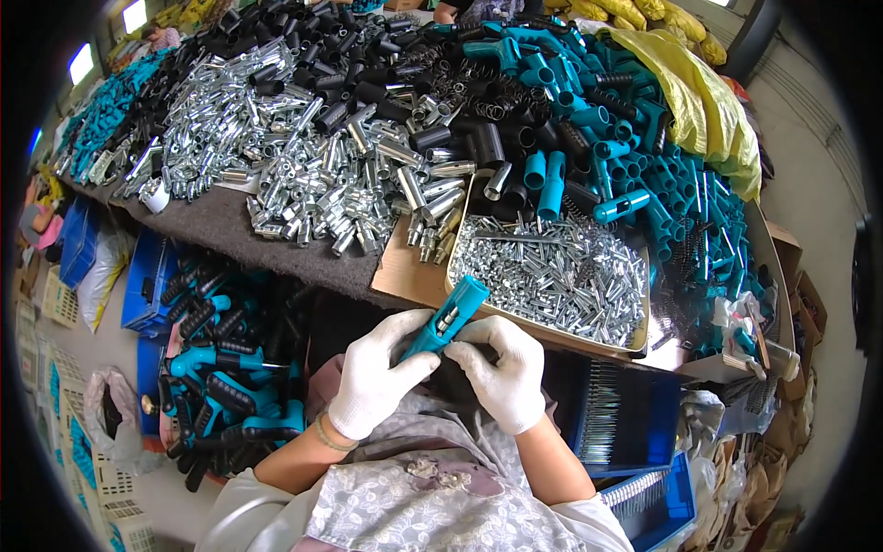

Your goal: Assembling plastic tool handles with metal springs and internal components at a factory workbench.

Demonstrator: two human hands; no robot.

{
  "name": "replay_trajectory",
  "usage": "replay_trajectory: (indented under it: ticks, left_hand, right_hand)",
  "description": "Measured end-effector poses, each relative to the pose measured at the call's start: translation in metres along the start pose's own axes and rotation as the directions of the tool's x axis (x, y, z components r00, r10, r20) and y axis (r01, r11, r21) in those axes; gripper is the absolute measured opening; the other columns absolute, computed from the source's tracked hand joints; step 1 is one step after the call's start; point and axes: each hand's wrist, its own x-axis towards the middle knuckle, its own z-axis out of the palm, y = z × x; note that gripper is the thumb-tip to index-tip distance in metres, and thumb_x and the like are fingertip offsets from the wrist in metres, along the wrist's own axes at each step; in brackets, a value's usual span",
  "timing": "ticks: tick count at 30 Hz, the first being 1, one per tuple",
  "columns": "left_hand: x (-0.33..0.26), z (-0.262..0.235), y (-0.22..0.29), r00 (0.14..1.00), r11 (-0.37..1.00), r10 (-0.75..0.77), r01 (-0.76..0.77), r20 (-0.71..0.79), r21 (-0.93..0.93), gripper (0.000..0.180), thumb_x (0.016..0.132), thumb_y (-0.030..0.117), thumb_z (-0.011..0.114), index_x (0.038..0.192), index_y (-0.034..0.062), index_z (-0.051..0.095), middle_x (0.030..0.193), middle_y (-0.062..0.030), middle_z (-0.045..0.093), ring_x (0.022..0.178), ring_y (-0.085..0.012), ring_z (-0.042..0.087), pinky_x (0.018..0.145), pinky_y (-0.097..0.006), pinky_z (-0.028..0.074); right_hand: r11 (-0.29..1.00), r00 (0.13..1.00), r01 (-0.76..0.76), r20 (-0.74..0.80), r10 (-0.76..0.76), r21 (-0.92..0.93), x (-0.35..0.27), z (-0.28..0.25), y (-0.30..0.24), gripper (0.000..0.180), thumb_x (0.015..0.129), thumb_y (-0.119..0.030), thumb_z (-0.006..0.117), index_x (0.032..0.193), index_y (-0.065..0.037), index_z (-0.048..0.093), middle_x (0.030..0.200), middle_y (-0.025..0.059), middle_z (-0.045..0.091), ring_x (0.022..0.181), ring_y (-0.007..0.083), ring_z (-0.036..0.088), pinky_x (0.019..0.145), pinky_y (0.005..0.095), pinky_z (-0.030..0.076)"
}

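Both my hands wear white gloves and meet in front of my body. My left hand (pixel 379 373) is closed round a teal plastic housing (pixel 466 296), a tube-like body tilted up and to the right. A slot in its side shows a silver metal part (pixel 447 319) inside. The fingers of my right hand (pixel 501 370) are bent against the lower right side of the same housing, thumb close to it. The housing's lower end is hidden by my hands. Just beyond it stands a shallow tray (pixel 636 348) full of small silver pins and fittings.
Silver metal tubes (pixel 303 184) are heaped at the table's middle left, black sleeves (pixel 354 69) behind them. Teal housings (pixel 635 166) pile up at the right. Below left, a blue crate (pixel 147 285) stands beside assembled teal-and-black tools (pixel 221 382). Blue bins (pixel 658 432) with metal rods sit below right.
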Motion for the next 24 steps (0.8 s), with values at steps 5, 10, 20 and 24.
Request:
replay_trajectory:
  ticks: [5,10,20,24]
  left_hand:
    - [0.001,-0.003,0.002,0.999,1.000,-0.004,0.004,0.040,0.001,0.047,0.084,-0.005,0.069,0.129,-0.0068,0.057,0.118,-0.0111,0.065,0.105,-0.0133,0.062,0.092,-0.028,0.051]
    - [-0.003,-0.013,0.008,0.982,0.977,-0.135,0.153,0.130,-0.145,0.047,0.087,-0.004,0.067,0.132,-0.0073,0.055,0.113,-0.0110,0.066,0.094,-0.0116,0.065,0.080,-0.025,0.054]
    - [0.000,-0.026,0.013,0.991,0.871,-0.054,0.105,0.118,-0.480,0.052,0.094,0.015,0.066,0.136,-0.0095,0.048,0.098,-0.0124,0.065,0.080,-0.0187,0.064,0.065,-0.029,0.054]
    - [-0.005,-0.031,0.013,0.992,0.731,-0.060,0.118,0.109,-0.673,0.062,0.094,0.025,0.068,0.139,-0.0105,0.044,0.096,-0.0156,0.064,0.078,-0.0214,0.064,0.062,-0.030,0.053]
  right_hand:
    - [0.996,0.997,-0.034,-0.063,0.040,0.080,-0.003,0.002,0.000,0.010,0.076,-0.002,0.076,0.080,0.000,0.067,0.075,0.0082,0.067,0.067,0.0153,0.063,0.065,0.0282,0.050]
    - [0.773,0.922,-0.385,0.176,0.344,0.504,-0.003,0.004,0.010,0.013,0.081,-0.004,0.075,0.090,-0.001,0.067,0.090,0.0047,0.069,0.080,0.0118,0.063,0.079,0.0264,0.051]
    - [0.707,0.876,-0.404,0.468,0.116,0.581,0.055,0.018,-0.017,0.035,0.089,-0.012,0.072,0.116,0.000,0.052,0.097,0.0080,0.064,0.075,0.0140,0.065,0.066,0.0278,0.055]
    - [0.796,0.821,-0.330,0.570,-0.022,0.508,0.079,0.028,-0.023,0.031,0.089,-0.011,0.068,0.111,0.001,0.050,0.090,0.0080,0.062,0.069,0.0147,0.066,0.055,0.0273,0.059]
